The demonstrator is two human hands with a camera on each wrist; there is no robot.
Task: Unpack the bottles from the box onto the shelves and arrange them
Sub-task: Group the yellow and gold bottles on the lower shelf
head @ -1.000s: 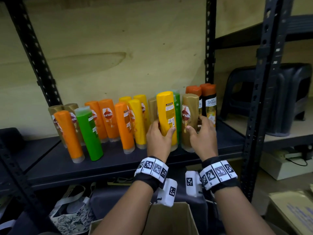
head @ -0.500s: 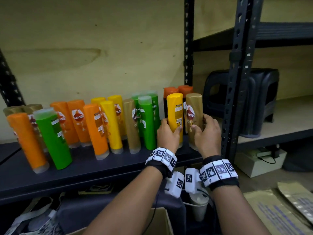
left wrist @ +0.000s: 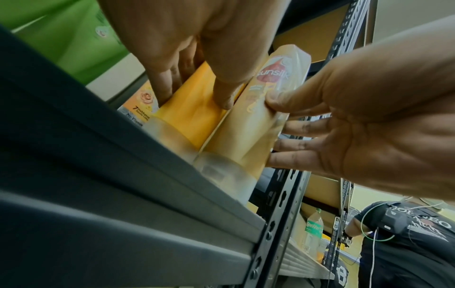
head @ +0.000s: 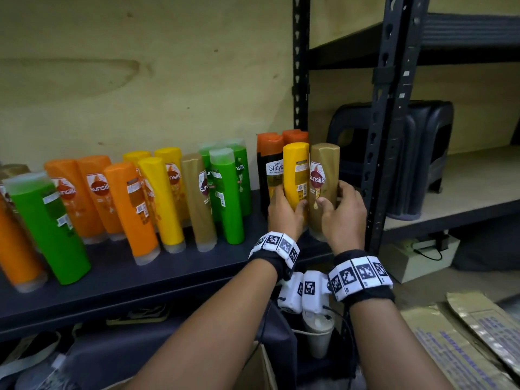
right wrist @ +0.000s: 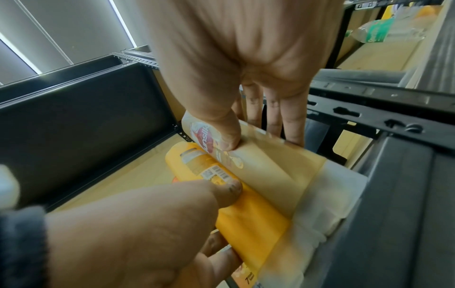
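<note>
On the dark shelf (head: 168, 274) my left hand (head: 284, 211) grips a yellow bottle (head: 296, 170) low on its body. Right beside it, touching, stands a gold Sunsilk bottle (head: 324, 164), which my right hand (head: 339, 213) grips with thumb in front and fingers behind. Both stand upright at the shelf's right end, in front of orange-capped Shayla bottles (head: 270, 164). In the left wrist view the yellow bottle (left wrist: 197, 111) and gold bottle (left wrist: 248, 128) rest on their clear caps. The right wrist view shows the gold bottle (right wrist: 270, 171) and yellow bottle (right wrist: 251, 220) side by side.
Several orange, yellow, gold and green bottles (head: 225, 192) stand in loose rows to the left. A black rack post (head: 380, 136) rises just right of the gold bottle. A dark plastic stool (head: 422, 153) sits on the neighbouring shelf. The cardboard box (head: 261, 367) is below my arms.
Both hands have carried the yellow and gold bottles rightwards along the shelf, from the middle of the row to its right end beside the rack post.
</note>
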